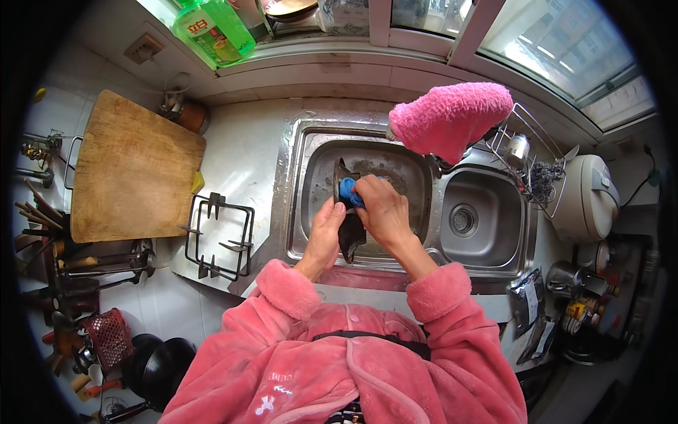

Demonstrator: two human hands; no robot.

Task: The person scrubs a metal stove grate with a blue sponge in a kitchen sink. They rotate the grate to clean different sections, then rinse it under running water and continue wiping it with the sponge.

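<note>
Over the left basin of a stainless steel sink (pixel 418 212), my left hand (pixel 324 233) grips the near left edge of a dark metal piece (pixel 350 236), held tilted on edge. Its exact kind cannot be told; it looks like a curved stove or pan part. My right hand (pixel 384 212) has its fingers closed on a blue scrubbing cloth or sponge (pixel 348 192), pressed against the dark piece's inner face. The basin bottom behind is wet.
A pot stand grate (pixel 249 233) and wooden cutting board (pixel 137 169) lie left. A pink fluffy cloth (pixel 455 114) hangs over the faucet area. Right are the small basin (pixel 482 238), a wire rack (pixel 535 132) and a rice cooker (pixel 585 196). A green detergent bottle (pixel 214 32) stands on the sill.
</note>
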